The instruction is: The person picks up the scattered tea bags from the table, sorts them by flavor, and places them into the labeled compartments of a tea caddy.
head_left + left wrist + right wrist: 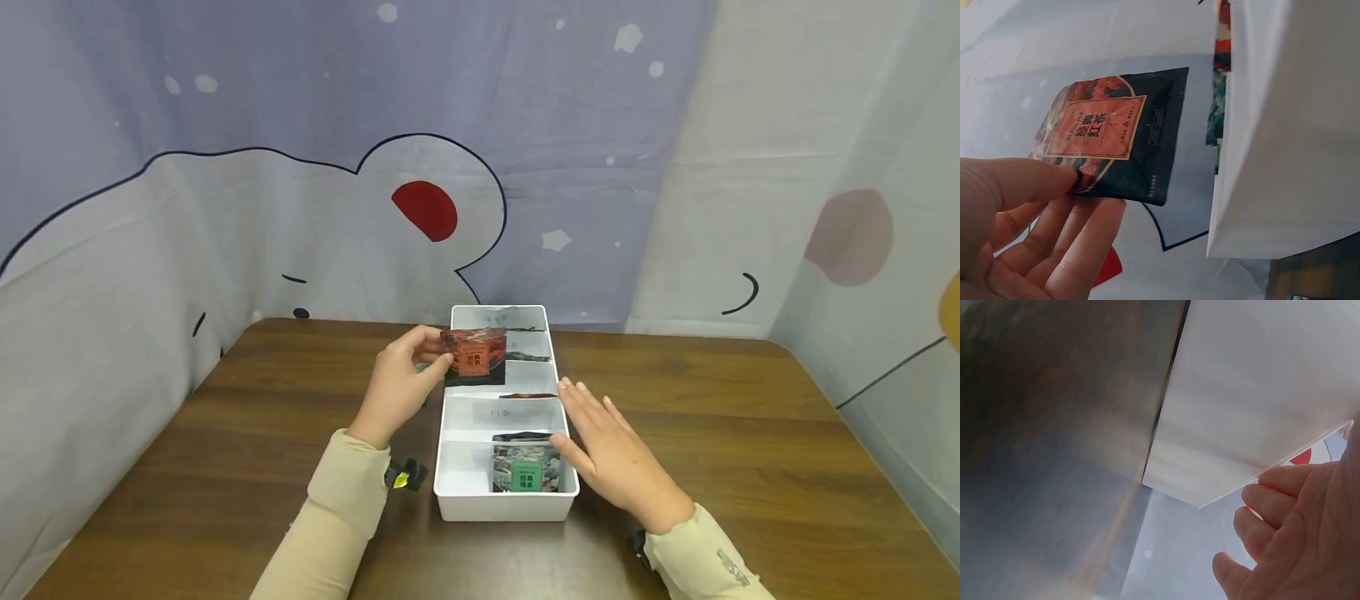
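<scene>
My left hand [401,383] pinches a dark tea sachet with a red-orange label [474,357] by its left edge and holds it over the left rim of a white divided tray [457,492]. The left wrist view shows thumb and fingers [1054,206] clamped on that sachet [1113,134]. My right hand [607,450] lies flat, fingers straight, against the tray's right wall. The right wrist view shows the tray's white wall [1260,394] close beside those fingers [1272,512]. A green-labelled sachet [525,471] stands in the nearest compartment.
The tray stands in the middle of a brown wooden table [750,433]. More sachets [528,357] sit in the tray's farther compartments. A printed curtain [300,167] closes off the back and sides. Small black clips [405,475] lie by my left sleeve.
</scene>
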Action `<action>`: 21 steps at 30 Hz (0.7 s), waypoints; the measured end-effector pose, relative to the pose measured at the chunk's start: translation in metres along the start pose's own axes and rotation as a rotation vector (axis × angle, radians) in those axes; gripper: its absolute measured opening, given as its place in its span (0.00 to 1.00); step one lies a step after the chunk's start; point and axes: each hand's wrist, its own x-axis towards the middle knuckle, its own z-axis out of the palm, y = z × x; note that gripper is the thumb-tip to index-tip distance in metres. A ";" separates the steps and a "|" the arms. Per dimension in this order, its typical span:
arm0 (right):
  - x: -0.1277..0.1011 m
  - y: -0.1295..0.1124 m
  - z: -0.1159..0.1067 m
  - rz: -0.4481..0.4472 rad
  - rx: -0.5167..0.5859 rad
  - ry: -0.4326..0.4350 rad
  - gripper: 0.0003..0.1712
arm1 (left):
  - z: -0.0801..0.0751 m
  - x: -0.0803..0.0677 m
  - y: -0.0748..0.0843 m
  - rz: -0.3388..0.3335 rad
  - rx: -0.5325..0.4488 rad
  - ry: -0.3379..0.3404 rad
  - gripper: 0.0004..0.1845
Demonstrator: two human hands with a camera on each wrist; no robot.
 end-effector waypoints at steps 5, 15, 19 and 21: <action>0.000 0.000 0.001 0.003 0.002 0.001 0.40 | 0.008 -0.001 0.001 0.023 0.030 -0.032 0.11; 0.000 -0.001 -0.001 0.006 0.018 -0.009 0.40 | 0.015 -0.001 -0.002 -0.043 0.000 -0.183 0.10; 0.000 0.000 -0.001 0.011 0.020 -0.011 0.41 | 0.017 0.000 -0.004 -0.061 -0.062 -0.233 0.11; 0.000 0.000 -0.001 0.012 0.021 -0.012 0.41 | 0.018 0.001 -0.006 -0.063 -0.086 -0.252 0.11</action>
